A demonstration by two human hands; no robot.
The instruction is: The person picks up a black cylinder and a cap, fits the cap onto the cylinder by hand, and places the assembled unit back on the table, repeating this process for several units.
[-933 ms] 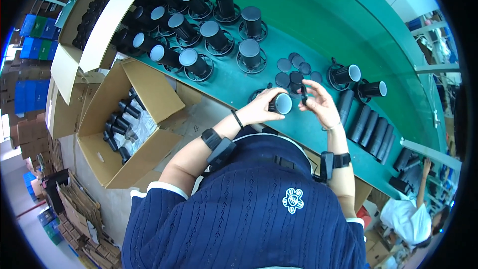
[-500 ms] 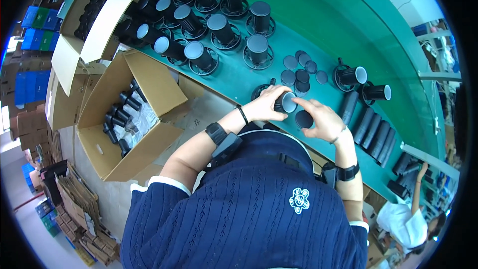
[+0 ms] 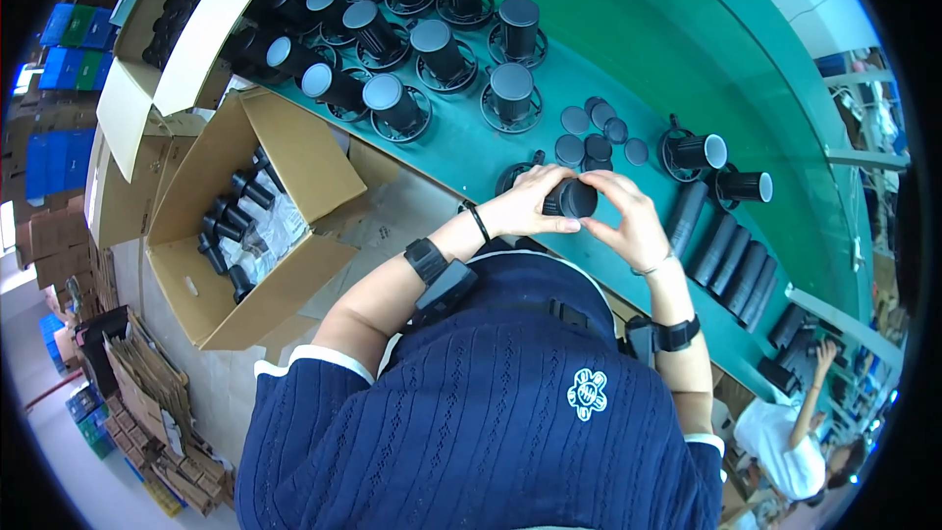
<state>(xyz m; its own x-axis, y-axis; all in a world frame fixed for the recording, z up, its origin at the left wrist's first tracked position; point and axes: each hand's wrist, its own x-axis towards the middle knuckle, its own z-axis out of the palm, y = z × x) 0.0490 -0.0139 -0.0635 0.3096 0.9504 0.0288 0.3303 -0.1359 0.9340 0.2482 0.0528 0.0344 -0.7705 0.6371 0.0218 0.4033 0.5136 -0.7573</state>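
In front of my body, my left hand [image 3: 535,204] is wrapped round a black cylinder [image 3: 555,202] that is tilted with its end toward me. A round black cap [image 3: 579,198] covers that end. My right hand [image 3: 630,224] grips the cap by its rim, index finger at the far side and thumb at the near side. Behind my left hand, part of the cylinder's black ring base [image 3: 509,177] shows; the rest is hidden. Several loose black discs [image 3: 599,146] lie on the green bench just beyond my hands.
Capped black cylinders on ring bases [image 3: 442,54] stand in rows at the back left. To the right lie two open-ended cylinders [image 3: 699,151] and several black tubes [image 3: 728,253]. An open carton [image 3: 201,309] with black parts stands left of the bench [image 3: 456,152]. A person [image 3: 780,442] works at far right.
My right hand has moved left with the black cap and set it over the cylinder's white open end. My left hand keeps its hold on the cylinder.
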